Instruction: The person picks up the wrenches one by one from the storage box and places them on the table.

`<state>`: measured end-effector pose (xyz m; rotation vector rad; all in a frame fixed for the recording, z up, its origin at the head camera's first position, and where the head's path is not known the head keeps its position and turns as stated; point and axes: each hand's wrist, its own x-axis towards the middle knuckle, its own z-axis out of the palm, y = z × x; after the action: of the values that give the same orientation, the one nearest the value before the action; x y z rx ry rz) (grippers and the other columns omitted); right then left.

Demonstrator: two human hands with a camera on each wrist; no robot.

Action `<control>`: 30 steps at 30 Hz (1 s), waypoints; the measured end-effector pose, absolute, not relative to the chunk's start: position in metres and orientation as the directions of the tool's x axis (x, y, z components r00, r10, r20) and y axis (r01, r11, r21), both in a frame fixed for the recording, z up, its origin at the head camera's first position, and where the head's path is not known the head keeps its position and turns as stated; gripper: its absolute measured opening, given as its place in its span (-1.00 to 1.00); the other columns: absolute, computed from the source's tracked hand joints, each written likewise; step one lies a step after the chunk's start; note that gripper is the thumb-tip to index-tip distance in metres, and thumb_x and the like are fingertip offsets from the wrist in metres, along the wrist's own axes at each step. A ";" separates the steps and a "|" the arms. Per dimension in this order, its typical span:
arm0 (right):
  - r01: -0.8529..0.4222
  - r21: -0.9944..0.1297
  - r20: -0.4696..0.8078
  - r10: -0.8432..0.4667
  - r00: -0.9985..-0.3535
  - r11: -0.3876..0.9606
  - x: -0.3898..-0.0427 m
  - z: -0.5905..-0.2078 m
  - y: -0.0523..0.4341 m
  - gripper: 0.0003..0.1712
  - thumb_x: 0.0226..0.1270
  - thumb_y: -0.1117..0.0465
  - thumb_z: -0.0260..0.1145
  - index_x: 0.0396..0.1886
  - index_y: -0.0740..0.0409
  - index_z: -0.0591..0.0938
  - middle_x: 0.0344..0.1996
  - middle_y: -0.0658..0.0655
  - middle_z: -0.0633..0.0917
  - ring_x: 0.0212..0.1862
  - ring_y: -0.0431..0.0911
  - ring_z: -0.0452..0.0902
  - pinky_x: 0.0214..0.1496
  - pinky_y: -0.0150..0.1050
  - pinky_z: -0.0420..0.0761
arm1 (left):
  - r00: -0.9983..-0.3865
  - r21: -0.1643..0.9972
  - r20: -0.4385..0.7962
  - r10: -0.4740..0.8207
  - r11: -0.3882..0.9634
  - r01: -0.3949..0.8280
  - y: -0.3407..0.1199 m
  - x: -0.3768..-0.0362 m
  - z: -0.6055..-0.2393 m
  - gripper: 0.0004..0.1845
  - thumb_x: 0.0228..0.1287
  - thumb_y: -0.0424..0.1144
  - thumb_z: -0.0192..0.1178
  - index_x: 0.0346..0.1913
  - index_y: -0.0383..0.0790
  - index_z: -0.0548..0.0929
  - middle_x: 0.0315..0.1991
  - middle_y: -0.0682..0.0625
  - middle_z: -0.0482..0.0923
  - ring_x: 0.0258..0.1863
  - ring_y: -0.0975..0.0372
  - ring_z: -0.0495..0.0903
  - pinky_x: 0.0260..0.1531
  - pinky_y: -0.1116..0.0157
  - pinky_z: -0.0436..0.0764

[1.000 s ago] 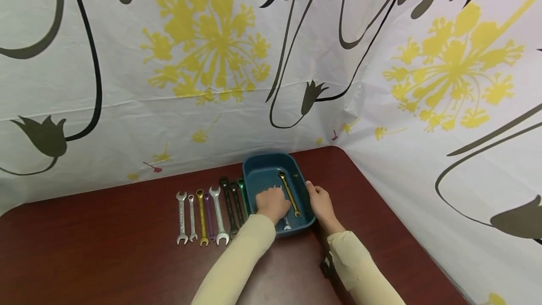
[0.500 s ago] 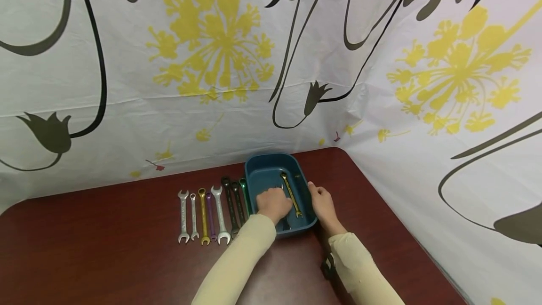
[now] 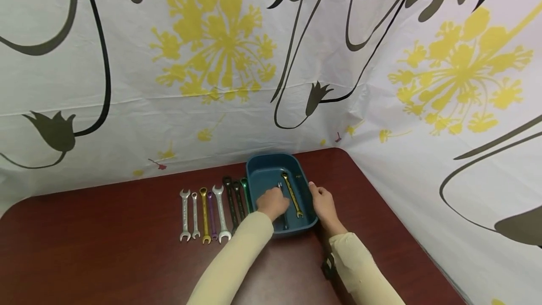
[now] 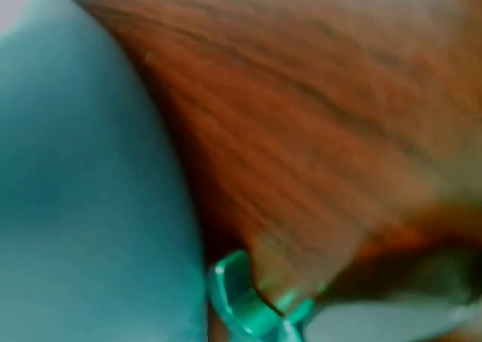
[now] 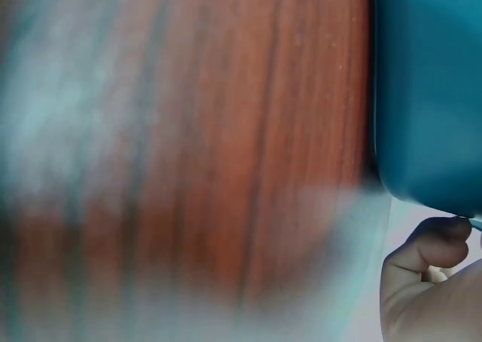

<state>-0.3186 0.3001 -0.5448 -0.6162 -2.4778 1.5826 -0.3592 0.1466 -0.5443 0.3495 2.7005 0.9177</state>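
Observation:
My left hand (image 3: 273, 203) reaches into a blue plastic bin (image 3: 264, 160), knuckles up. Its fingers lie across a slim wrench (image 3: 285, 222) and appear to pinch it; the fingertips are hidden under the hand. Beside it in the bin lies a gold combination wrench (image 3: 292, 194). On the bin's right side, my right hand (image 3: 323, 204) grips the rim, thumb on top. The right wrist view shows that hand's thumb (image 5: 437, 244) by the bin's corner. In the left wrist view, a green wrench end (image 4: 252, 304) sits close to the bin's outer wall (image 4: 98, 169).
A row of several wrenches, among them a silver one (image 3: 185, 215), a gold one (image 3: 205, 215) and a purple one (image 3: 211, 215), lies left of the bin on the dark red wooden table (image 3: 106, 248). A patterned white sheet (image 3: 237, 131) hangs behind and at the right.
The slim wrench under my left hand has turned, its lower end going from bright to dark. That hand has shifted slightly left within the bin. The right hand stays on the rim.

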 end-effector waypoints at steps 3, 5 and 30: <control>0.223 -0.899 -0.048 0.421 -0.906 0.378 -0.319 -0.545 0.299 -0.48 0.48 -0.15 0.03 -0.43 0.22 0.41 -0.64 -0.02 0.26 -0.53 -0.14 0.21 -0.43 -0.26 0.28 | -0.916 0.659 -0.213 0.341 0.742 0.123 0.144 -0.358 -0.540 -0.53 0.37 -0.18 0.02 -0.78 -0.07 0.35 -0.79 0.03 0.39 -0.75 0.21 0.44 -0.65 0.26 0.34; 0.197 -0.899 -0.014 0.423 -0.906 0.392 -0.320 -0.546 0.297 -0.50 0.47 -0.11 0.08 -0.40 0.27 0.46 -0.62 -0.02 0.31 -0.51 -0.15 0.25 -0.41 -0.27 0.30 | -0.906 0.669 -0.230 0.357 0.733 0.119 0.142 -0.357 -0.537 -0.54 0.39 -0.20 0.01 -0.75 -0.09 0.36 -0.77 0.00 0.40 -0.74 0.20 0.47 -0.64 0.26 0.36; 0.206 -0.913 -0.053 0.398 -0.916 0.351 -0.322 -0.544 0.301 -0.54 0.47 -0.09 0.09 -0.24 0.27 0.52 -0.54 0.01 0.35 -0.46 -0.13 0.28 -0.38 -0.27 0.32 | -0.824 0.754 -0.253 0.506 0.637 0.160 0.121 -0.381 -0.480 -0.48 0.52 -0.19 -0.07 -0.73 -0.12 0.31 -0.80 0.08 0.20 -0.80 0.27 0.16 -0.69 0.33 0.24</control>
<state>-0.3222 0.3006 -0.5440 -0.5498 -2.4305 1.6022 -0.3808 0.1210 -0.4797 0.5243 2.4133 1.0494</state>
